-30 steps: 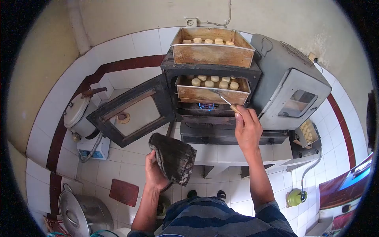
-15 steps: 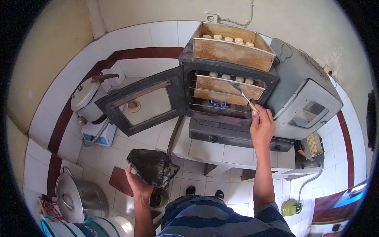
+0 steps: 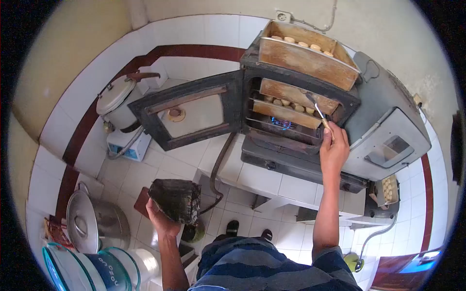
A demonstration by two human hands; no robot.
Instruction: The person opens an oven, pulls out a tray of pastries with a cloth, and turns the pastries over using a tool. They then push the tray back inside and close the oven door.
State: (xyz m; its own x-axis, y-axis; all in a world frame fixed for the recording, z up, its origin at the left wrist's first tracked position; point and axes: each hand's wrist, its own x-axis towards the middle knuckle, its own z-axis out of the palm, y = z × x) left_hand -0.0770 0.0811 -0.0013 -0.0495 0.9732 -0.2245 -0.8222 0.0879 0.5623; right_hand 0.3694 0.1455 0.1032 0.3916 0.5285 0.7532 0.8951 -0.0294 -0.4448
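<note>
My right hand [image 3: 335, 151] grips the wooden handle of a small spatula [image 3: 319, 108] with a metal shaft. Its dark tip lies against the upper baking tray [image 3: 286, 91] inside the open oven [image 3: 301, 70]. Beneath that is a lower baking tray [image 3: 281, 112] with several round pale pieces of dough in it. A blue gas flame [image 3: 281, 124] burns at the bottom. Low on the left, my left hand [image 3: 162, 224] is closed on a thick, blackened pad [image 3: 175, 200], whose material I cannot make out.
The oven door [image 3: 189, 111] hangs open to the left. On the oven top sits a deep tray [image 3: 306, 60] of round biscuits. A second oven [image 3: 388, 116] stands at the right, a pressure cooker [image 3: 116, 99] at the left. A large pot [image 3: 104, 218] is on the floor.
The upper tray now sits higher above the lower one, and its contents no longer show, while the lower tray's dough pieces do. The view has shifted; both hands keep their holds.
</note>
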